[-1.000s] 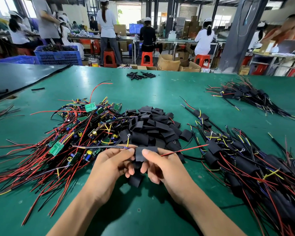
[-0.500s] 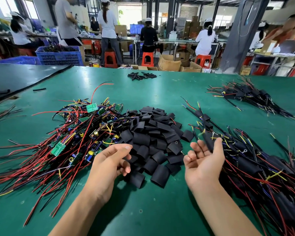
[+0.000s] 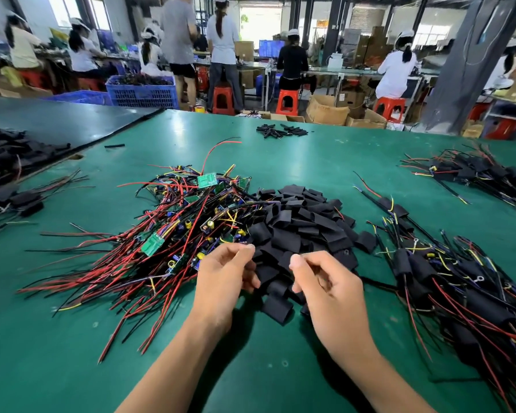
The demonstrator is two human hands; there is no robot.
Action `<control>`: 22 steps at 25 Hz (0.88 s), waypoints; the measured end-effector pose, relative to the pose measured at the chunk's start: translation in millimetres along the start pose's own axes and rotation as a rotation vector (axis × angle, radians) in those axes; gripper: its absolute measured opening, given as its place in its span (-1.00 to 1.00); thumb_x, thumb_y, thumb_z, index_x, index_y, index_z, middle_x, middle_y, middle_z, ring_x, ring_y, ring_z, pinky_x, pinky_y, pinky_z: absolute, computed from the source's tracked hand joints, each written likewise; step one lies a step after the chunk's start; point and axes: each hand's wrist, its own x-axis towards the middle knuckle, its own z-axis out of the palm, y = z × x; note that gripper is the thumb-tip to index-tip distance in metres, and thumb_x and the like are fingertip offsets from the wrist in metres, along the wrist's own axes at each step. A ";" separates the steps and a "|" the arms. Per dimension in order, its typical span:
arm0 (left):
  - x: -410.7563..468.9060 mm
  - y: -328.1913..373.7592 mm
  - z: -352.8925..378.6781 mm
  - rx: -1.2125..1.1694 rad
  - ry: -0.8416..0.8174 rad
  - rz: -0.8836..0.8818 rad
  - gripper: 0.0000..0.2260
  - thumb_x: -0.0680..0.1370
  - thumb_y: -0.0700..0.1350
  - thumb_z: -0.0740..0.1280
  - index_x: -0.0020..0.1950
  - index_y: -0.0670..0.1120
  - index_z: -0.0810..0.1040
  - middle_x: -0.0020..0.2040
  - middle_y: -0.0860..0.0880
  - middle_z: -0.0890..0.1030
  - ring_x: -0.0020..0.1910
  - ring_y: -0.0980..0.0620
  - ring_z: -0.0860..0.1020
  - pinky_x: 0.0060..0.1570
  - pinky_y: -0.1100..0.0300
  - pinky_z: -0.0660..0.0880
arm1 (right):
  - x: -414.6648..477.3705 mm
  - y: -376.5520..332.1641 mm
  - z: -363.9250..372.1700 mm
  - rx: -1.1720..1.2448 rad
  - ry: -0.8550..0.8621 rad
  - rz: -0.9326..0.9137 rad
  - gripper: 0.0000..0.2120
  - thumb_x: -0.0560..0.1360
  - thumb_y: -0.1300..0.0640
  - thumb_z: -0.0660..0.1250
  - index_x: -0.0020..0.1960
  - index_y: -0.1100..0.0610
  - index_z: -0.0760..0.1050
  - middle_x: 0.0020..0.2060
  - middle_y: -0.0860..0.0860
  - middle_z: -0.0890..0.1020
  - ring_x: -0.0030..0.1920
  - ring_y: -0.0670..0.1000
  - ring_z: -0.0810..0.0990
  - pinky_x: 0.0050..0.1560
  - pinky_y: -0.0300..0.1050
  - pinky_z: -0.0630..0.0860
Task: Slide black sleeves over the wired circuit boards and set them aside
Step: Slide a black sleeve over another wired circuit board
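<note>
A tangle of wired circuit boards (image 3: pixel 185 228) with green boards and red and black leads lies on the green table (image 3: pixel 280 368), left of centre. Beside it on the right is a heap of loose black sleeves (image 3: pixel 304 222). Sleeved boards (image 3: pixel 459 287) are piled at the right. My left hand (image 3: pixel 225 275) hovers at the near edge where boards and sleeves meet, fingers loosely curled, nothing visible in it. My right hand (image 3: pixel 325 287) hangs over the near sleeves, fingers loosely curled, holding nothing that I can see.
A second pile of sleeved boards (image 3: pixel 483 177) lies at the far right and a small cluster of black sleeves (image 3: pixel 280 131) near the far edge. More black pieces (image 3: pixel 9 153) sit at the left. Behind the table are a blue crate (image 3: pixel 140 90), stools and several workers.
One second ago both hands held a sleeve over a wired board. The right hand then swung out to the right pile, palm up, and has now come back over the sleeves. The left hand holds nothing.
</note>
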 end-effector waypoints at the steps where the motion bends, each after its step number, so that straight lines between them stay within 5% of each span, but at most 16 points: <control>1: -0.5 -1.0 0.8 0.014 -0.010 0.017 -0.91 0.58 -0.23 0.35 -0.10 -0.21 0.55 -0.42 -0.05 0.52 -0.52 0.01 0.46 -0.44 0.18 0.39 | -1.0 -1.9 6.6 -0.044 -0.039 -0.037 -0.84 0.51 -0.16 0.32 -0.15 -0.12 0.59 -0.40 -0.05 0.59 -0.43 -0.19 0.43 -0.38 -0.33 0.35; 5: -3.4 -2.7 1.2 0.117 -0.038 0.088 -0.88 0.53 -0.33 0.30 -0.14 -0.20 0.61 -0.36 -0.08 0.62 -0.43 0.04 0.51 -0.46 0.26 0.43 | 15.9 -18.8 38.7 -0.148 -0.188 -0.165 -0.97 0.51 0.02 0.38 -0.08 -0.07 0.60 -0.22 -0.13 0.66 -0.24 -0.09 0.60 -0.19 -0.20 0.52; 8: -0.8 -2.3 2.5 0.096 -0.049 0.075 -0.83 0.54 -0.37 0.22 -0.14 -0.25 0.58 -0.40 -0.15 0.58 -0.48 0.01 0.48 -0.49 0.21 0.37 | 56.6 -43.8 65.5 -0.251 -0.145 -0.286 -0.93 0.50 0.12 0.39 -0.06 -0.04 0.61 -0.12 -0.15 0.61 -0.11 -0.14 0.58 -0.03 -0.22 0.48; 13: 3.5 -5.3 1.7 0.079 -0.041 0.022 -0.85 0.56 -0.38 0.15 -0.09 -0.42 0.48 -0.32 -0.26 0.50 -0.57 0.02 0.42 -0.55 0.24 0.31 | 109.9 -70.2 107.6 -0.715 -0.308 -0.369 -0.52 0.59 0.12 0.31 0.49 -0.02 0.34 0.40 -0.05 0.43 0.24 0.11 0.55 0.10 0.05 0.52; 18: 5.5 -4.8 -0.2 0.050 -0.052 0.012 -0.86 0.59 -0.34 0.20 -0.14 -0.31 0.50 -0.39 -0.15 0.49 -0.58 0.02 0.42 -0.55 0.25 0.31 | 121.7 -65.0 107.3 -0.973 -0.237 -0.444 -0.80 0.59 0.13 0.31 0.20 0.02 0.56 0.06 -0.01 0.55 -0.07 0.17 0.64 -0.21 -0.05 0.43; 22: 3.8 -3.0 0.2 0.029 -0.058 0.011 -0.87 0.59 -0.25 0.33 -0.16 -0.21 0.51 -0.39 -0.08 0.51 -0.57 0.02 0.42 -0.56 0.25 0.31 | 119.8 -65.3 81.8 -0.825 0.046 -0.490 -0.74 0.65 -0.01 0.22 0.27 0.03 0.54 0.11 0.00 0.57 -0.09 0.14 0.65 -0.20 -0.04 0.51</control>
